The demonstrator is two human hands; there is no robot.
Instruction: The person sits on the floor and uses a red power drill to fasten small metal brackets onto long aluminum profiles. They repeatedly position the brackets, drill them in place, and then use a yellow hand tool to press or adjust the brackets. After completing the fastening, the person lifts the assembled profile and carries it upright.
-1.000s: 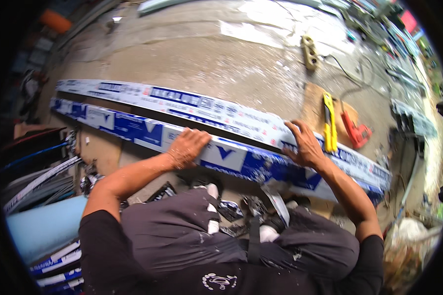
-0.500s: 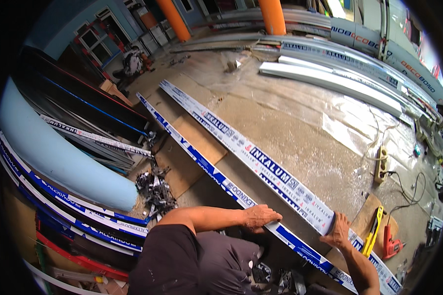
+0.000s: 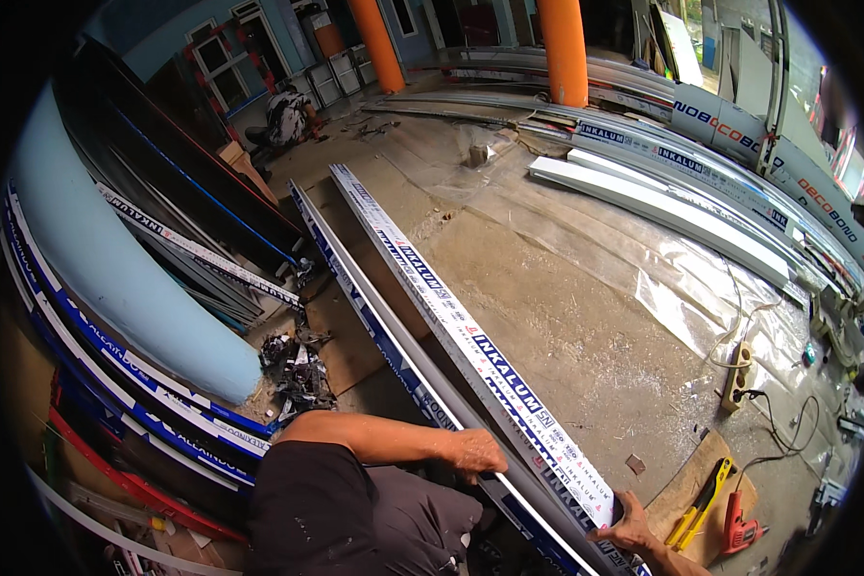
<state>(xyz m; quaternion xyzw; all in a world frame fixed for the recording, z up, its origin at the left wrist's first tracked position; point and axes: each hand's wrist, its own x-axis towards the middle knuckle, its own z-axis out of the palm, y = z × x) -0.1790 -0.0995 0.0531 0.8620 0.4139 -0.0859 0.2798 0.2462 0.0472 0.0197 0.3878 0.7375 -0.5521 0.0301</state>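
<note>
Two long aluminium profiles in printed film run away from me over the floor, close beside each other. My left hand [image 3: 475, 453] is closed over the upper edge of the left one, a blue-and-white filmed profile [image 3: 400, 363] tilted so that a grey inner side shows. My right hand [image 3: 629, 526] grips the near end of the right one, a white-filmed profile [image 3: 509, 379] with dark blue print. Part of the right hand's fingers is hidden behind that end. The lower ends of both profiles run towards the lower edge of the picture.
Right of my right hand, a yellow-handled tool [image 3: 698, 509] and a red power tool [image 3: 739, 528] lie on a board. A power strip [image 3: 736, 377] with a cable lies beyond. A blue column [image 3: 154, 278], stacked profiles and scraps [image 3: 296, 370] stand left. Another person [image 3: 286, 117] crouches far off.
The blue-and-white profile has tilted, baring its grey side, and lies closer to the white-filmed one. My right hand has shifted down and left to the white-filmed profile's end.
</note>
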